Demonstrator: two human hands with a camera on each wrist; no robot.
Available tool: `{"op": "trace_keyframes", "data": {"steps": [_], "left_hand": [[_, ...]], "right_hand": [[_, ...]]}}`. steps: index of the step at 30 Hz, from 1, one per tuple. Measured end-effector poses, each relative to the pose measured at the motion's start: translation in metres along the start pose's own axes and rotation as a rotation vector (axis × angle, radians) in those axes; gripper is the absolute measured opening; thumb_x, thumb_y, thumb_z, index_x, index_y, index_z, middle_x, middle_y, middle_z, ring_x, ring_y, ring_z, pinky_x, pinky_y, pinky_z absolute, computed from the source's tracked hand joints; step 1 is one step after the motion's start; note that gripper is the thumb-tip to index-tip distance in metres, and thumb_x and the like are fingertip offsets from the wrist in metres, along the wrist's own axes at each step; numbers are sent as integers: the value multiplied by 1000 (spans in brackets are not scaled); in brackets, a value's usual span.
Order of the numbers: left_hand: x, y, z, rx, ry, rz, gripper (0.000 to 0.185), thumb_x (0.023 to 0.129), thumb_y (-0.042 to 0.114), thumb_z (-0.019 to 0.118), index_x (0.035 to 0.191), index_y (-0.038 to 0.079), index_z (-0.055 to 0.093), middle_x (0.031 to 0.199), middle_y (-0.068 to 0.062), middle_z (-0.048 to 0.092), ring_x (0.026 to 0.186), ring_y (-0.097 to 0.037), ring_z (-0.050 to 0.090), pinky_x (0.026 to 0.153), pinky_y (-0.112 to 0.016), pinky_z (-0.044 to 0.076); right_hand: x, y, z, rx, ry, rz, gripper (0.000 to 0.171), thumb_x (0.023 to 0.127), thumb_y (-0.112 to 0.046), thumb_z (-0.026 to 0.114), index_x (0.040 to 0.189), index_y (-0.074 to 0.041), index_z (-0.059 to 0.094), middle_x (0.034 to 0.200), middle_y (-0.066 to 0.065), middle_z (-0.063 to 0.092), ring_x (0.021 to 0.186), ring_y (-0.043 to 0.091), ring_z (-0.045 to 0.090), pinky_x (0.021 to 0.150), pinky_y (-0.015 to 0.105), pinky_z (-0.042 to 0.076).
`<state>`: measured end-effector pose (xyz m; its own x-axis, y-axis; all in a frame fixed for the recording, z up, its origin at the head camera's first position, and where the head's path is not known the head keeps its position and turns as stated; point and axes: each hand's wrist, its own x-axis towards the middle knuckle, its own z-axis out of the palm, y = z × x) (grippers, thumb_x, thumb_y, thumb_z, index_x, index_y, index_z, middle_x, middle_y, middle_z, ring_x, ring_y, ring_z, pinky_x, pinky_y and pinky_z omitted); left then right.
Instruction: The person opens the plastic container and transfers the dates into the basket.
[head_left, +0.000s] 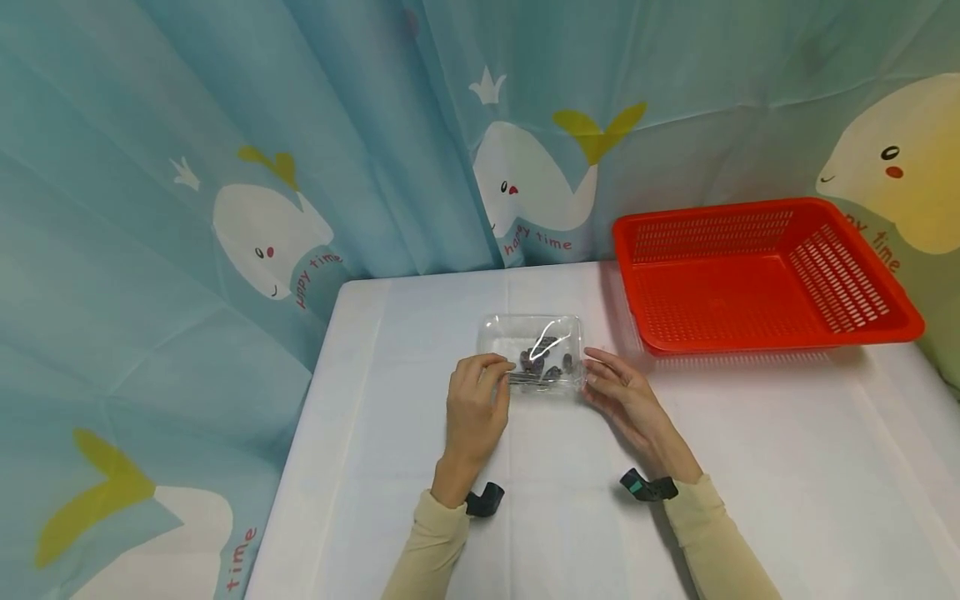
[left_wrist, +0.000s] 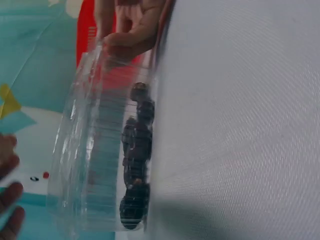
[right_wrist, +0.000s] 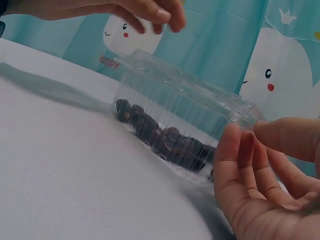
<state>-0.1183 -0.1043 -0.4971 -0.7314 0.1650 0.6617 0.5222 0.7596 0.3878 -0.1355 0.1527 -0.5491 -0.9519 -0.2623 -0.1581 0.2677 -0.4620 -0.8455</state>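
Observation:
A clear plastic box [head_left: 491, 333] stands on the white tabletop with several dark, roundish pieces [right_wrist: 170, 145] in its bottom. They look like small fruits, though their exact kind is hard to tell. My right hand [head_left: 626, 400] pinches the box's near right corner at the rim between thumb and fingers. Over the box's left side hovers my left hand [head_left: 476, 408], fingers loosely bent. The right wrist view shows a gap between this left hand [right_wrist: 150, 12] and the box top. In the left wrist view, the ribbed box wall [left_wrist: 102, 145] fills the middle.
At the back right of the white table [head_left: 390, 467] stands a red perforated basket [head_left: 720, 292], with a clear rim showing under it. A blue curtain [head_left: 405, 167] printed with whales hangs behind and to the left. Each wrist wears a small black camera mount [head_left: 486, 500].

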Motion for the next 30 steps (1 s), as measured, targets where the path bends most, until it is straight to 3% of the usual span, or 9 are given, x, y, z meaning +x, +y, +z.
{"op": "trace_keyframes", "data": {"steps": [5,9,17,21,30], "left_hand": [[5,3,9,52,-92,246,9,94,14,77,102,14,78,117,-3,70,116,-24,61,97,-43,50],[8,6,16,75,-124,352,12,92,20,80,103,18,78,119,-1,69,118,-24,60,99,-41,49],[13,6,31,3,-169,414,20,90,30,83,106,19,79,118,2,70,119,-21,60,102,-39,49],[16,5,39,22,-180,444,21,91,34,82,107,20,79,118,2,71,118,-20,61,99,-35,50],[18,4,54,34,-202,443,22,90,36,83,103,20,77,115,3,71,112,-17,63,92,-30,52]], "right_hand": [[0,1,-1,33,-15,3,44,104,8,52,145,-7,51,120,-2,68,106,9,67,93,26,62],[-1,1,-1,62,-30,8,41,104,8,52,142,-7,52,115,-2,70,102,9,69,92,26,63],[-2,2,0,88,-34,22,35,105,7,51,137,-8,53,113,-2,72,102,8,70,91,25,63],[-2,2,1,81,-30,23,30,105,5,52,133,-6,55,111,-1,72,99,9,71,90,26,63],[-2,3,1,89,-38,29,24,105,4,52,126,-6,59,103,0,73,94,11,71,89,27,64]]}}
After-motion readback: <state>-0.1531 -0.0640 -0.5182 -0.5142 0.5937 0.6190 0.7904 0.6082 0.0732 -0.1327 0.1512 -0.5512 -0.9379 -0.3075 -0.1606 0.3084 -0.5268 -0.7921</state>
